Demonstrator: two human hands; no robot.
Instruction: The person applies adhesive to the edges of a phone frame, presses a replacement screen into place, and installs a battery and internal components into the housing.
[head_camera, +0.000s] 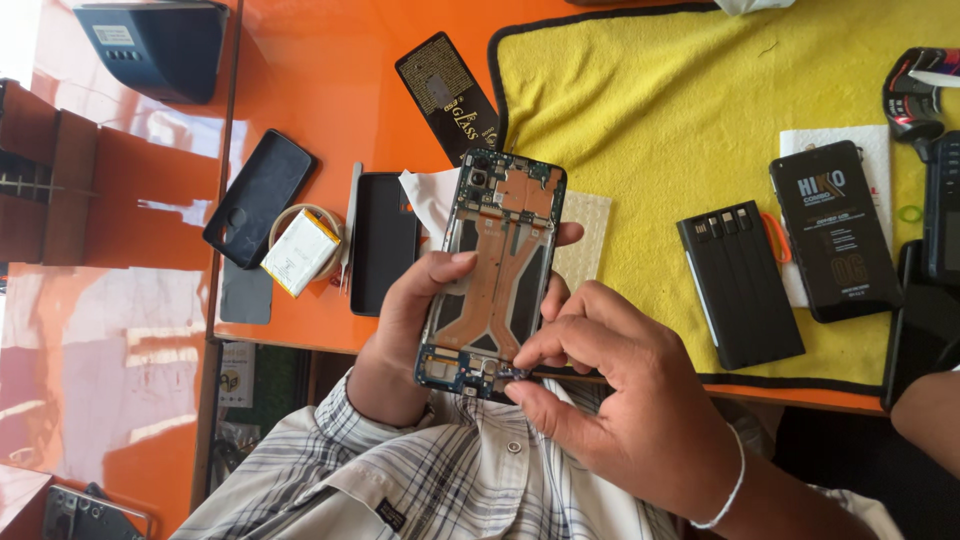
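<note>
Head view, steeply downward, close

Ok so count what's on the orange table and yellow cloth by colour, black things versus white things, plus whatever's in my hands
Black things: 5
White things: 2, a battery and a tissue
Held in both hands: 1 opened phone
Total: 8

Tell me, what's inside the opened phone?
Inside the opened phone show orange copper-coloured strips, camera lenses at its far end and small parts near the right hand. The left hand hides one edge.
</note>
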